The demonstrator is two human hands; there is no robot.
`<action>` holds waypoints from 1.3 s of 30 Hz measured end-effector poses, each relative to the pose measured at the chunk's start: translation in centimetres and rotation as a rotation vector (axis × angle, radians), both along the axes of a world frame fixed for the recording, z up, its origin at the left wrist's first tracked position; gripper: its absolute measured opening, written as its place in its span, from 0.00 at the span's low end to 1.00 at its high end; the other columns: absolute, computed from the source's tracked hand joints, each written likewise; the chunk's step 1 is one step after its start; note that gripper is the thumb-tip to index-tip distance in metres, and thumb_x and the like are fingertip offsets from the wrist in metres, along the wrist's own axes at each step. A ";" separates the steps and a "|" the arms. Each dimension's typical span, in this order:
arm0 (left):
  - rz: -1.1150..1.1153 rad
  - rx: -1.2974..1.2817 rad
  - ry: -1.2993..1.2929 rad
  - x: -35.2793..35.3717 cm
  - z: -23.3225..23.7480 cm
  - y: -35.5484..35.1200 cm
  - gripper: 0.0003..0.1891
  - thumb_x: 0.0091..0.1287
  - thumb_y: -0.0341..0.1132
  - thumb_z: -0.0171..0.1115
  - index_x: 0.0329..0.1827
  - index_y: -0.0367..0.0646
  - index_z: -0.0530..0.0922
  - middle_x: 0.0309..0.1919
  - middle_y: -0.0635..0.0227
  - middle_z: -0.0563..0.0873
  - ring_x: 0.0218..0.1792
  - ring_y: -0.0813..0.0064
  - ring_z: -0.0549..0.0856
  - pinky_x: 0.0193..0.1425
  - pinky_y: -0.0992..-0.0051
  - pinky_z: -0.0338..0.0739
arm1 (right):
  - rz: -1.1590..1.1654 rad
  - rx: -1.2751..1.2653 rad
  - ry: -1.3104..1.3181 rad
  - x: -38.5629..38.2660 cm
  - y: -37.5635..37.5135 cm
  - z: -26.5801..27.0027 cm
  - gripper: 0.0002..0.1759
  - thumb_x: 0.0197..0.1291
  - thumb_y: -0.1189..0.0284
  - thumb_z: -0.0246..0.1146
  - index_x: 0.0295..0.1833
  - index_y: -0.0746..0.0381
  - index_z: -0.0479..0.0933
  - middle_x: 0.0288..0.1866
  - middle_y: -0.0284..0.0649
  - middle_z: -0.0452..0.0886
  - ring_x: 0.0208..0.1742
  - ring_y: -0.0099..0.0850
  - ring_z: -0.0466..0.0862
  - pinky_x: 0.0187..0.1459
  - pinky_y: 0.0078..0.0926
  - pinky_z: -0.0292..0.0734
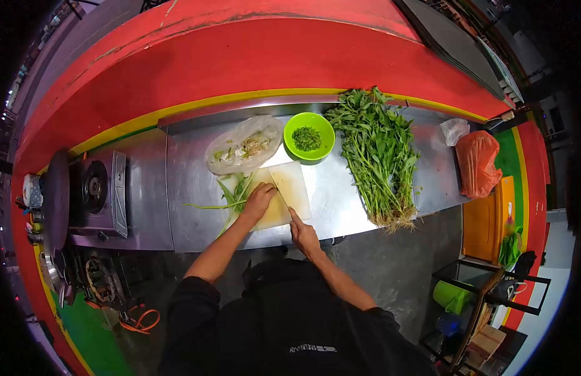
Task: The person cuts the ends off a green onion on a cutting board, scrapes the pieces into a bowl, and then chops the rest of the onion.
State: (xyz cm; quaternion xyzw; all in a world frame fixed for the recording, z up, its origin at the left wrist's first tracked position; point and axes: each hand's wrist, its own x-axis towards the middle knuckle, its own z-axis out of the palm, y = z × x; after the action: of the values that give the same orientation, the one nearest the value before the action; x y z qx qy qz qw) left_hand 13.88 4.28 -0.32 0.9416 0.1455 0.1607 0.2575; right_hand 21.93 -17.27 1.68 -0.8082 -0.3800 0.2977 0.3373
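Both hands I see at the pale rectangular cutting board (298, 182): left hand (259, 200) curled down, pinning limp green stems (236, 191) on it; right hand (305, 236) fisted around a slim knife (281, 191), blade angled across the board.

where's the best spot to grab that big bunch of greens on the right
Grip the bunch of greens around its bare stalks just above the root end, coming from the near counter edge. The roots point toward the person and the stalks run close together there, while the leafy tops fan wide toward the wall. The right hand is shut on a knife.
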 end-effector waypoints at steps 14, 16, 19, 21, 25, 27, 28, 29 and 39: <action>0.035 0.024 0.030 -0.5 -1.0 -0.3 0.16 0.63 0.28 0.58 0.52 0.37 0.86 0.50 0.60 0.84 0.54 0.58 0.81 0.60 0.64 0.79 | -0.042 -0.007 0.057 0.0 0.4 0.8 0.31 0.76 0.67 0.53 0.83 0.44 0.61 0.27 0.65 0.80 0.30 0.64 0.83 0.37 0.60 0.74; 0.029 0.010 -0.015 -0.3 -0.8 -0.2 0.16 0.63 0.27 0.58 0.52 0.37 0.86 0.48 0.60 0.84 0.53 0.58 0.82 0.60 0.64 0.79 | -0.036 0.024 0.029 -0.2 -0.1 0.9 0.31 0.76 0.67 0.54 0.82 0.45 0.62 0.27 0.65 0.79 0.30 0.64 0.83 0.37 0.59 0.74; 0.029 0.005 -0.015 -0.3 -0.7 0.0 0.16 0.63 0.28 0.58 0.52 0.37 0.86 0.47 0.60 0.85 0.53 0.58 0.82 0.60 0.64 0.79 | -0.035 -0.012 0.080 -0.3 -0.4 0.6 0.31 0.76 0.67 0.55 0.82 0.46 0.62 0.27 0.65 0.79 0.30 0.64 0.83 0.36 0.59 0.74; -0.001 -0.026 0.010 -0.3 -0.8 0.3 0.16 0.63 0.28 0.58 0.52 0.37 0.86 0.48 0.60 0.85 0.54 0.58 0.82 0.61 0.64 0.79 | -0.024 0.023 0.038 -0.3 -0.3 0.2 0.31 0.76 0.68 0.55 0.82 0.46 0.62 0.28 0.65 0.80 0.31 0.64 0.83 0.37 0.59 0.74; -0.012 0.015 0.001 -0.2 -1.0 0.5 0.15 0.63 0.28 0.58 0.51 0.37 0.86 0.49 0.60 0.85 0.55 0.57 0.82 0.62 0.64 0.79 | -0.005 -0.019 0.004 -0.1 0.1 -0.4 0.31 0.76 0.68 0.55 0.82 0.46 0.62 0.29 0.64 0.82 0.32 0.63 0.84 0.37 0.58 0.75; -0.026 -0.028 -0.021 -0.4 -0.8 0.5 0.15 0.63 0.27 0.58 0.50 0.37 0.86 0.50 0.59 0.85 0.55 0.57 0.82 0.63 0.63 0.78 | -0.001 -0.025 -0.003 0.1 0.9 -0.3 0.31 0.76 0.68 0.55 0.82 0.46 0.62 0.29 0.64 0.82 0.32 0.64 0.84 0.38 0.58 0.76; -0.025 -0.026 -0.021 -0.4 -0.6 0.5 0.15 0.63 0.27 0.58 0.50 0.37 0.86 0.50 0.59 0.85 0.55 0.57 0.82 0.63 0.63 0.78 | 0.001 -0.030 -0.010 0.2 1.3 -0.2 0.31 0.75 0.69 0.55 0.82 0.46 0.62 0.29 0.65 0.82 0.32 0.64 0.84 0.38 0.58 0.76; -0.024 -0.032 -0.002 -0.4 -0.4 0.5 0.14 0.63 0.27 0.58 0.50 0.37 0.86 0.50 0.59 0.85 0.55 0.57 0.82 0.63 0.63 0.78 | 0.000 -0.028 0.000 0.4 1.6 0.0 0.31 0.75 0.69 0.55 0.82 0.46 0.62 0.28 0.65 0.81 0.33 0.64 0.84 0.38 0.58 0.76; 0.007 -0.057 -0.012 -0.4 -1.2 0.6 0.14 0.64 0.27 0.58 0.49 0.37 0.86 0.48 0.58 0.86 0.54 0.57 0.83 0.62 0.64 0.79 | -0.005 0.028 0.038 -0.1 0.4 0.4 0.32 0.75 0.69 0.55 0.82 0.49 0.61 0.28 0.66 0.81 0.31 0.64 0.83 0.37 0.59 0.75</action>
State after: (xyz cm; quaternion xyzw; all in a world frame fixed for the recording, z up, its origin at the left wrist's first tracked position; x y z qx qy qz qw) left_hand 13.50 4.88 -1.48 0.9324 0.1519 0.1630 0.2847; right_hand 21.83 -16.90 2.06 -0.7984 -0.3758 0.3068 0.3567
